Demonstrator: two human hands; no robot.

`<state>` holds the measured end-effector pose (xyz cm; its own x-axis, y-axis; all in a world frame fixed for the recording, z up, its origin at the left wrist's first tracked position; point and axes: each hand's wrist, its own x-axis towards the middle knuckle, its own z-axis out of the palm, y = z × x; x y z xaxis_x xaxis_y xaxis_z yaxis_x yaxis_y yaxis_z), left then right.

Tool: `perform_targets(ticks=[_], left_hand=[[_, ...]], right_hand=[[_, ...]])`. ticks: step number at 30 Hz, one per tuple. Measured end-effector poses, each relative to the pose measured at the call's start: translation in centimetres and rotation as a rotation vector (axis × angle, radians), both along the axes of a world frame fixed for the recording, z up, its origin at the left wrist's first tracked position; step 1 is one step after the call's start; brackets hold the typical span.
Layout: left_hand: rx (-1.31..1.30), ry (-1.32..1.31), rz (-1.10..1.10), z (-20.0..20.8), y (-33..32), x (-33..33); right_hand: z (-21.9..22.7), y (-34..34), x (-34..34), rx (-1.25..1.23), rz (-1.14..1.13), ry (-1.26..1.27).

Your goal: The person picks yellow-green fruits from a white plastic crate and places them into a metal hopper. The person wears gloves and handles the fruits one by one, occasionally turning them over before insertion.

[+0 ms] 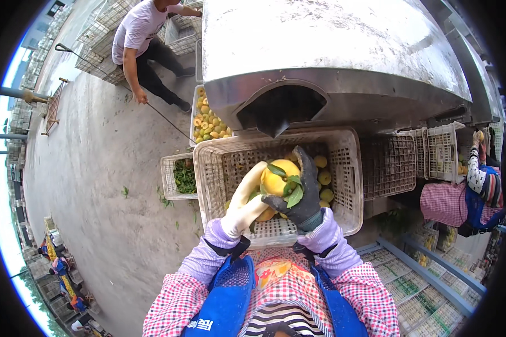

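Note:
Over a large white plastic crate (351,180), both my hands hold a round yellow peach (275,182) with green leaves (294,194) on it. My left hand (247,199), in a white glove, cups the left side of the fruit. On its right side is my right hand (301,194), in a dark grey glove, with the thumb beneath the leaves. Inside the crate, more yellow-green peaches (324,178) lie along the right and below my hands. My hands hide part of the crate's contents.
A metal machine (331,84) with a dark opening stands just beyond the crate. To the left are a small crate of leaves (184,175) and a crate of peaches (209,121). A person (146,45) holds a long hooked rod; another worker (478,185) is at right.

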<state>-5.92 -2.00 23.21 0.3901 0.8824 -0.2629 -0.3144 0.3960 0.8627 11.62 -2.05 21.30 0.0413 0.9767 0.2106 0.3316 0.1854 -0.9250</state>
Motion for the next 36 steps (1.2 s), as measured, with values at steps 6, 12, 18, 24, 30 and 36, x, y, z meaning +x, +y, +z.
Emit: perform_targets(ticks=[6, 12, 18, 24, 30, 36], left_hand=[[0.107, -0.245, 0.071, 1.3, 3.6, 0.9], [0.048, -0.144, 0.026, 1.9, 6.8, -0.6], [-0.066, -0.082, 0.248, -1.1, 5.5, -1.2], [0.111, -0.012, 0.284, -2.7, 3.0, -2.0], [-0.238, -0.539, 0.272, -3.3, 3.9, -1.8], [0.326, 0.151, 0.139, 0.1, 4.9, -1.6]], right_hand=[[2.8, 3.3, -0.9, 0.190, -0.020, -0.027], [0.9, 5.9, -1.6, 0.006, -0.073, 0.153], [-2.0, 8.9, -2.8, 0.142, -0.249, -0.292], [-5.1, 12.2, -3.2, 0.153, -0.272, -0.503], [-3.6, 16.5, -0.6, 0.272, 0.030, -0.770], [1.4, 6.1, -0.1, 0.281, 0.120, -0.464]])
